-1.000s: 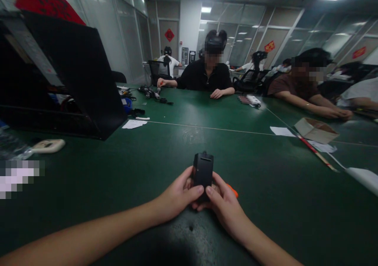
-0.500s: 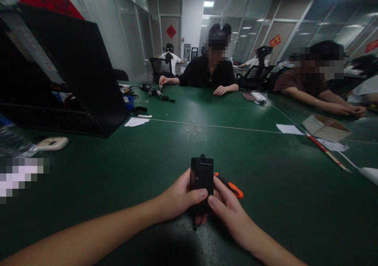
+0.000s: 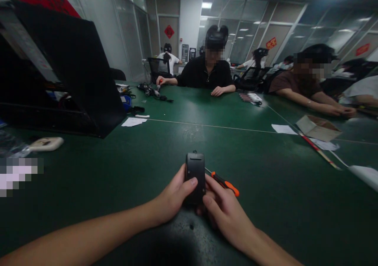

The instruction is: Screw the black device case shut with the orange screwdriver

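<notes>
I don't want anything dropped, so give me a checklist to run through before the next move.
1. Left hand holding the black device: ok.
2. Right hand gripping firmly: cannot tell; it is at the device's lower right edge, partly hidden.
3. Screwdriver lying on the green table, just beyond the right hand: ok.
4. Screwdriver tip type: cannot tell, not clearly visible.
5. Underside of the device in view: not ok, turned away.

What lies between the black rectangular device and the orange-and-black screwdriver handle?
In the head view, fingers of the right hand and the thin pale shaft show between the device and the handle.
</notes>
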Demonstrator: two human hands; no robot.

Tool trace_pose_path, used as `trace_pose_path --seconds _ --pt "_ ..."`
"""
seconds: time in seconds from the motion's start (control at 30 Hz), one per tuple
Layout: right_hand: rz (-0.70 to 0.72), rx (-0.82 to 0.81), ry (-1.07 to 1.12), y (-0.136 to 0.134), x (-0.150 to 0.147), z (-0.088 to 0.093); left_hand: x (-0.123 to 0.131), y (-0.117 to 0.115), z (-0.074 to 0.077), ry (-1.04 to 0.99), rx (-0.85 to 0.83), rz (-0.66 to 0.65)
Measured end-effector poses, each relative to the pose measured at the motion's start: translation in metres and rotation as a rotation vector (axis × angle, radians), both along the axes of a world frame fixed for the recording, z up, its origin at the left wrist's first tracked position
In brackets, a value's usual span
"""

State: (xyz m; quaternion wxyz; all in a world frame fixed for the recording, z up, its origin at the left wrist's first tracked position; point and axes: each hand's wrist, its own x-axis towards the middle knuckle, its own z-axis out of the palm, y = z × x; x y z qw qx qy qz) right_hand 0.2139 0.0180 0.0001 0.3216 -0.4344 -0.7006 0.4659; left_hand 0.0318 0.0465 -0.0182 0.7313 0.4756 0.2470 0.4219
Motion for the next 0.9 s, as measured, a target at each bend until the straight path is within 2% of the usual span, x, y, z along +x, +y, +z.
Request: trace_pose_path --seconds 0.07,0.13,0.2,0.27,0.33,0.4,0.5,0.6,0.67,0.73,0.9 --pt "0.02 0.314 -0.364 0.004 0.016 0.012 -0.001 0.003 -0.001 -0.033 -0.042 0.044" --pt "-0.055 0.567 -0.659 0.01 0.034 0.021 0.0 0.007 -0.001 -0.065 -0.089 0.051" --pt "-0.136 0.586 -0.841 0.018 0.046 0.024 0.001 0.011 0.0 -0.082 -0.125 0.059" --pt "-0.108 0.547 -0.933 0.024 0.052 0.022 0.002 0.013 0.001 -0.09 -0.141 0.082" --pt "-0.048 0.534 -0.913 0.027 0.051 0.021 0.002 0.013 0.003 -0.087 -0.142 0.095" --pt "-0.04 0.59 -0.776 0.025 0.048 0.026 0.002 0.013 0.003 -0.084 -0.141 0.099" --pt "-0.156 0.809 -0.473 0.015 0.046 0.046 0.002 0.014 0.004 -0.081 -0.139 0.111" --pt "-0.288 0.982 -0.305 0.0 0.048 0.069 0.001 0.015 0.005 -0.076 -0.127 0.136" --pt "-0.315 0.98 -0.267 -0.009 0.049 0.08 0.001 0.015 0.006 -0.066 -0.125 0.147" --pt "-0.273 0.952 -0.296 -0.015 0.048 0.085 0.001 0.015 0.007 -0.054 -0.13 0.146" --pt "-0.23 0.888 -0.159 -0.016 0.04 0.078 0.0 0.014 0.005 -0.031 -0.127 0.154"
